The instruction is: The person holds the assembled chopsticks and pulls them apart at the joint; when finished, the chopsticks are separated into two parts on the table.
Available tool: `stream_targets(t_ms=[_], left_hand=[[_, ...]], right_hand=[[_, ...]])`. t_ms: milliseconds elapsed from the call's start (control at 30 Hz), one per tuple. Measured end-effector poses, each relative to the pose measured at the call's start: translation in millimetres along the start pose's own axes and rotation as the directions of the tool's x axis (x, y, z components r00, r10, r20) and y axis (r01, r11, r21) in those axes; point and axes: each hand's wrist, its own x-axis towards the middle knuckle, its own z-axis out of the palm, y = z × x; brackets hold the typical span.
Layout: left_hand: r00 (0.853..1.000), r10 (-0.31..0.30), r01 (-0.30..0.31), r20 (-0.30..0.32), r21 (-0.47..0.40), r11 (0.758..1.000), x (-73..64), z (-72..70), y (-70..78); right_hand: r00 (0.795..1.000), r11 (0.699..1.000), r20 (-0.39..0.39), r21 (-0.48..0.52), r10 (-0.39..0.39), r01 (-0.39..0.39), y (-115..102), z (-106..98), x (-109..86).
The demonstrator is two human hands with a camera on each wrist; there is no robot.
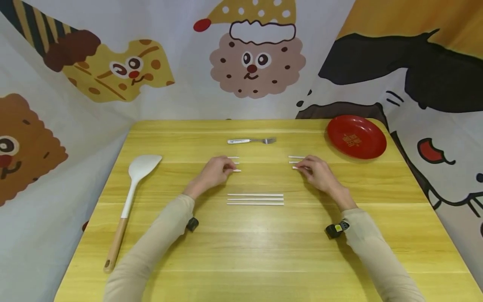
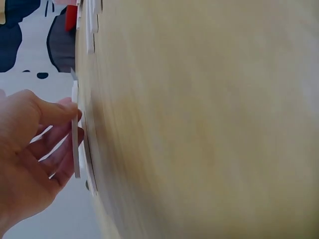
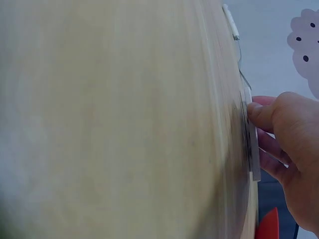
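Across the table (image 1: 256, 247), we have one white stick pinched in each hand. Our left hand (image 1: 213, 173) has thumb and fingers on the left stick (image 1: 237, 170), and our right hand (image 1: 318, 173) holds the right stick (image 1: 296, 167) the same way. Both sticks run from side to side, so their inside ends point at each other with a gap between. We cannot tell if they touch the wood. Just past them, partly hidden by our hands, we see the left pair (image 1: 234, 157) and the right pair (image 1: 296, 157), running the same way. Closer to us, three sticks (image 1: 255, 199) lie in a neat row, also side to side. Our left hand is nearer to that row than our right one.
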Motion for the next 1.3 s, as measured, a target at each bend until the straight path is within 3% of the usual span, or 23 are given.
stream_targets(t_ms=[567,1300], left_hand=[[0.999,-0.032,0.032,-0.01,0.027,0.999,3.3,5.8,-1.7],[1.0,0.013,-0.012,-0.023,0.065,0.998,6.9,5.2,-3.7]], right_hand=[[0.999,0.999,-0.022,0.01,-0.037,0.037,0.7,7.4,4.6],[0.999,0.999,-0.022,0.029,-0.024,0.025,-2.8,8.6,6.2]])
